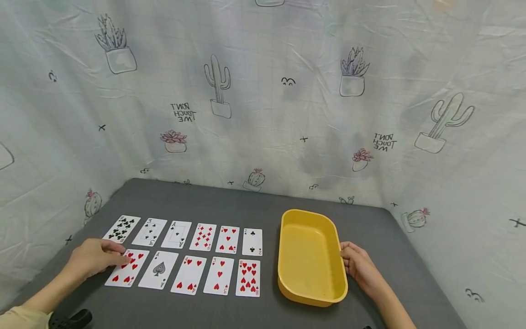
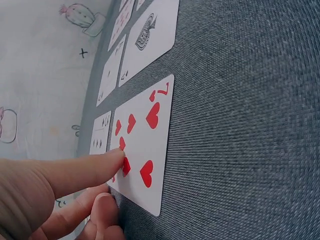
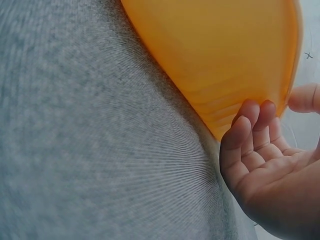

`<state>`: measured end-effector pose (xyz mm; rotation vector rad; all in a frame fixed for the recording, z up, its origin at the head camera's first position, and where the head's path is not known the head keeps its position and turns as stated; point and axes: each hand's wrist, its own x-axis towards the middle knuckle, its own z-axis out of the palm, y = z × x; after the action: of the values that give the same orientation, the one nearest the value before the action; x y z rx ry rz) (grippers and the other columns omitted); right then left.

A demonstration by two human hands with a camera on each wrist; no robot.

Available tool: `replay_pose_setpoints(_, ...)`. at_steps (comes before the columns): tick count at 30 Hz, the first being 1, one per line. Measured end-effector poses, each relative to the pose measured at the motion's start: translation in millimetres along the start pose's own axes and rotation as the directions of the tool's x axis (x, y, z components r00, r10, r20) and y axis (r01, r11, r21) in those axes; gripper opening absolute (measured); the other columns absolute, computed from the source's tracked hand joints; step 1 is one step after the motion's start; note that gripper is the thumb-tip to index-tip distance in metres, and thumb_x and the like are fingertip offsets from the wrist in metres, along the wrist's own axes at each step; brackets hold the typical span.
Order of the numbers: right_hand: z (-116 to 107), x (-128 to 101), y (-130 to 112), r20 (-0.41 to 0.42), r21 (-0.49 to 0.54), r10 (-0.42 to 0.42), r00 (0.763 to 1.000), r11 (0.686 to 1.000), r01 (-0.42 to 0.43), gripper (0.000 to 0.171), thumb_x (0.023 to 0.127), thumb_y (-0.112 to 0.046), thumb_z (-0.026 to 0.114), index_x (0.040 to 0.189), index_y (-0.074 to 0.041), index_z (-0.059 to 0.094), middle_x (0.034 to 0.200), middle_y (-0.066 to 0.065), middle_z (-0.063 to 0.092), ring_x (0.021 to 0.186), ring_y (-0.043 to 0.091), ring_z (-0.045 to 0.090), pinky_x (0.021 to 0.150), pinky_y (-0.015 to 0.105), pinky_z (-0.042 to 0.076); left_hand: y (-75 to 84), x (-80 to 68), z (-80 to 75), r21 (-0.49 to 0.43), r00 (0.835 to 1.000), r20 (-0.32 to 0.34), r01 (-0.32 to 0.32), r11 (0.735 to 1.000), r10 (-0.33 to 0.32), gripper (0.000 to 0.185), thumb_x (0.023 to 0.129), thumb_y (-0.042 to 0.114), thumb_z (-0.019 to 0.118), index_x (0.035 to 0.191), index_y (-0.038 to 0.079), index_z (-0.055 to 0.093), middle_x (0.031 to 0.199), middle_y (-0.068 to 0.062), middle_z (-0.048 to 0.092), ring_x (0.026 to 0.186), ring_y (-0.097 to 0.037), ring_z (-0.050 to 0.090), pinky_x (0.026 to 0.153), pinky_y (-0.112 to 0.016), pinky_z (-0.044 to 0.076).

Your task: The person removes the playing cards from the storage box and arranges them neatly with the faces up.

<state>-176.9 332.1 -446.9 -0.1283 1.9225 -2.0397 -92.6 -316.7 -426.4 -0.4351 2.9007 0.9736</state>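
On the left of the grey table, my left hand (image 1: pixel 92 260) is at the seven of hearts (image 1: pixel 127 274), which lies face up. In the left wrist view the thumb (image 2: pixel 87 172) rests on the card's face, while the other fingers curl in at its edge. The right hand (image 1: pixel 361 269) grips the right side of a yellow tray (image 1: pixel 312 256) standing on the table. In the right wrist view its thumb (image 3: pixel 304 98) is at the rim and its fingertips (image 3: pixel 248 110) bear on the outer wall. Nothing lies inside the tray.
More face-up cards form two rows, among them the ace of spades (image 1: pixel 158 269), four of hearts (image 1: pixel 188 275), ten of hearts (image 1: pixel 248 278) and two of clubs (image 1: pixel 252 242). A curtain with cactus drawings (image 1: pixel 263 91) hangs behind the table. A black object (image 1: pixel 80 318) shows near the left wrist.
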Motion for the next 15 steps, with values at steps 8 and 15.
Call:
replay_pose_setpoints(8,-1,-6,-7,0.003,-0.055,-0.018,1.000,0.998,0.018,0.020,0.102,-0.008,0.044,0.110,0.010,0.048,0.089,0.012,0.059,0.075,0.019,0.060,0.066,0.032,0.053,3.5,3.9,0.3,-0.057,0.998,0.037,0.052,0.997,-0.050,0.053,0.083,0.048,0.075,0.098,-0.003,0.071,0.072,0.000,0.060,0.065,-0.017,0.055,0.055,-0.032,0.047)
replay_pose_setpoints(15,0,-15,-34,-0.237,-0.276,-0.126,0.963,0.959,0.058,0.042,0.106,-0.036,0.046,0.112,0.006,0.051,0.085,0.014,0.057,0.068,0.021,0.058,0.060,0.032,0.053,34.1,-18.4,-5.7,-0.025,0.981,-0.155,-0.124,0.992,0.119,0.056,0.101,0.045,0.050,0.115,-0.008,0.062,0.085,-0.011,0.067,0.075,-0.028,0.063,0.059,-0.039,0.045)
